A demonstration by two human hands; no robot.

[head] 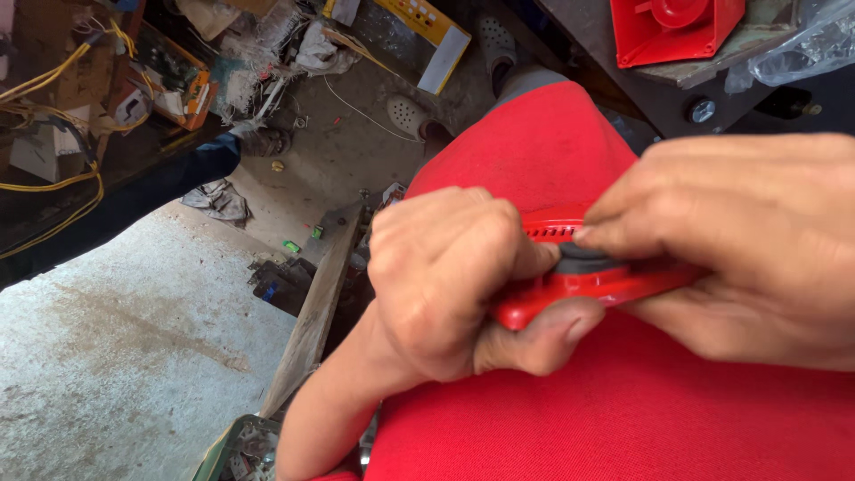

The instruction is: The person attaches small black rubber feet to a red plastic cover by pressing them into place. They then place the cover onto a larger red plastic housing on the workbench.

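A flat red plastic part (583,283) with a slotted rim and a dark round piece (579,258) set in its middle is held over my lap. My left hand (450,276) grips its left end, thumb underneath and fingers curled over the top. My right hand (748,245) holds the right end, with a fingertip pressing by the dark round piece. Most of the part is hidden by both hands. Under the hands lie my red trousers (623,419).
A red horn-shaped housing (677,27) sits on a dark bench at the top right, beside clear plastic wrap (802,49). On the concrete floor (125,338) lie a wooden plank (316,312), rags, yellow wires (53,187), a circuit board (178,80) and grey clogs (410,114).
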